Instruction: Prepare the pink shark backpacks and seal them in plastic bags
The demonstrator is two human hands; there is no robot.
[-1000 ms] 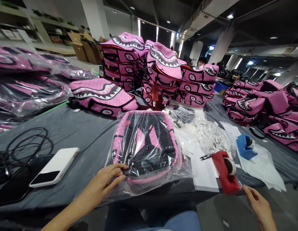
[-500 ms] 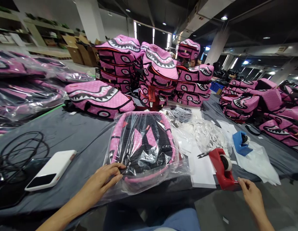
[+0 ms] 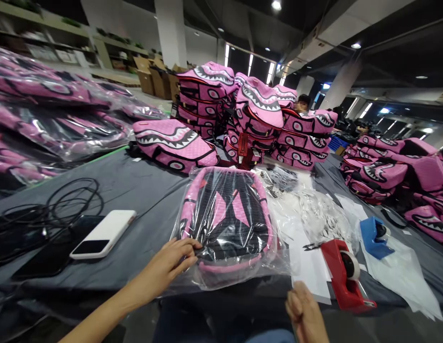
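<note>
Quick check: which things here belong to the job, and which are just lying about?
Job:
left hand on the bagged pink shark backpack
right hand near the red tape dispenser

Lying about:
blue tape dispenser
scissors
white-cased phone
black cables

A packing warehouse, it seems — pink backpacks (image 3: 203, 90) stacked, cartons (image 3: 159, 81) behind.

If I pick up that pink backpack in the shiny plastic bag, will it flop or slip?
The backpack lies flat and looks padded but soft, so it would probably sag a little. Its shiny plastic bag may feel slippery, so it could slide from your fingers.
</note>
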